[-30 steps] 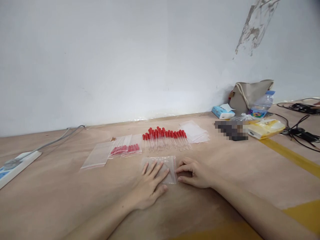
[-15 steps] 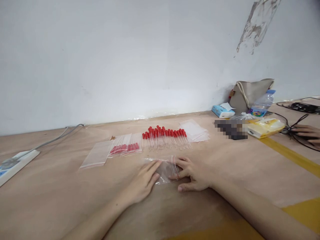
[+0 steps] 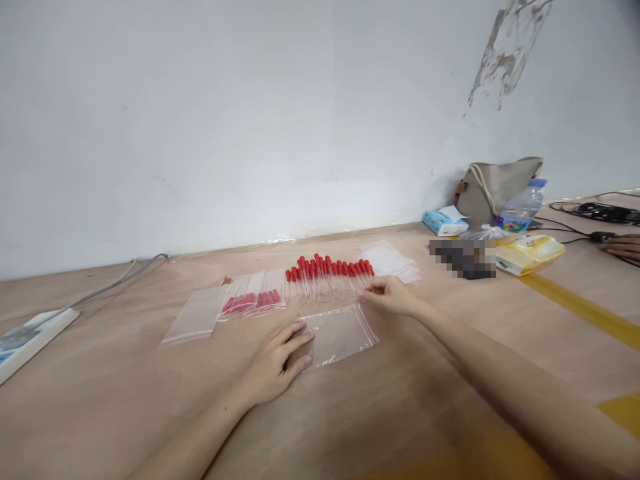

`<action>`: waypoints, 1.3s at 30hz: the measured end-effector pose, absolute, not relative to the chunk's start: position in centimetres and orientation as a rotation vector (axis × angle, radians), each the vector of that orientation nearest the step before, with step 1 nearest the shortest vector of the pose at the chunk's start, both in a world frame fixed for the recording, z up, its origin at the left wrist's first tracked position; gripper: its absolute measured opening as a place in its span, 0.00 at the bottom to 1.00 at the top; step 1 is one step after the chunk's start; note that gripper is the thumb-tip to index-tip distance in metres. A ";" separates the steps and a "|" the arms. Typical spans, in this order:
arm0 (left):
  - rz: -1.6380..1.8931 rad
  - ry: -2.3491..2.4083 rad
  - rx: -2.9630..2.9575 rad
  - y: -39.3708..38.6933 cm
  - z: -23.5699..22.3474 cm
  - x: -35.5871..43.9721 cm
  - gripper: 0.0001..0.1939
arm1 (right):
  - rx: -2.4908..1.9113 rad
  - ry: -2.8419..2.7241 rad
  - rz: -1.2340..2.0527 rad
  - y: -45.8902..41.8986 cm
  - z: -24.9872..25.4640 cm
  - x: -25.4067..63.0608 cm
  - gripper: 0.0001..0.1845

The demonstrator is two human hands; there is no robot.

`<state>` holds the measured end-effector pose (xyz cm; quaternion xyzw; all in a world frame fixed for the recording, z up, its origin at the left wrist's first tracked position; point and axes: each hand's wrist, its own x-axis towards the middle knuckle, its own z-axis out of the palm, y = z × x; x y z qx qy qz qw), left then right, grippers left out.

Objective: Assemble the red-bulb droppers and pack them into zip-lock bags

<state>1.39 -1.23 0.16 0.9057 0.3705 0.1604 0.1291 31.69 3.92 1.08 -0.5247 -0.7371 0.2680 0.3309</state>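
A clear zip-lock bag [image 3: 340, 333] lies flat in front of me, its red-lined seal edge to the right. My left hand [image 3: 280, 360] rests on the bag's left end, fingers spread. Beyond it lies a row of droppers [image 3: 320, 270] with red rubber bulbs and thin clear stems. At the right end of this row, my right hand [image 3: 390, 295] has its thumb and fingers drawn together by the lower stems. Whether a stem is between those fingertips is too small to tell.
Left of the droppers lie bags holding red-bulbed droppers [image 3: 253, 300] and a flat bag [image 3: 193, 315]. Behind my right hand is a stack of bags [image 3: 393, 260]. A power strip [image 3: 40, 340], tissue packs [image 3: 530, 255], a grey bag [image 3: 493, 193] and another person's hand [image 3: 623, 247] sit at the sides.
My right hand has left the bag's seal end and moved up to the droppers, its fingers drawing together. The bag now lies flatter and more spread out; my left hand stays on it.
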 end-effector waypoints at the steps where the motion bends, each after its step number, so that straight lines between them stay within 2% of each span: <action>1: 0.461 1.081 2.638 -1.2 0.2 1.4 0.20 | -1.517 -1.846 0.570 5.1 1.3 31.4 0.12; 3: 0.449 1.086 2.655 -1.3 0.3 1.4 0.19 | -1.760 -1.706 0.394 7.3 1.5 30.5 0.09; 5: 0.432 1.086 2.676 -1.3 0.4 1.3 0.19 | -1.866 -1.636 0.349 9.1 1.5 29.6 0.11; 13: 0.410 1.071 2.720 -1.2 0.0 1.1 0.21 | -2.031 -1.506 0.427 11.3 2.0 27.7 0.15; 19: 0.412 1.068 2.725 -1.2 0.0 1.1 0.21 | -1.835 -1.474 0.513 9.1 3.3 29.8 0.22; 23: 0.438 1.059 2.743 -1.3 0.1 1.2 0.21 | -1.587 -1.332 0.724 5.1 1.8 32.2 0.24; 30: 0.426 1.089 2.735 -1.2 0.2 1.2 0.21 | -1.228 -0.939 0.920 1.7 -1.5 32.4 0.23; 34: 0.405 1.106 2.730 -1.2 0.3 1.2 0.22 | -1.150 -0.919 1.006 1.4 -1.8 31.0 0.24; 39: 0.394 1.125 2.705 -1.4 0.6 1.3 0.25 | -1.188 -1.070 1.168 0.2 -1.8 31.0 0.19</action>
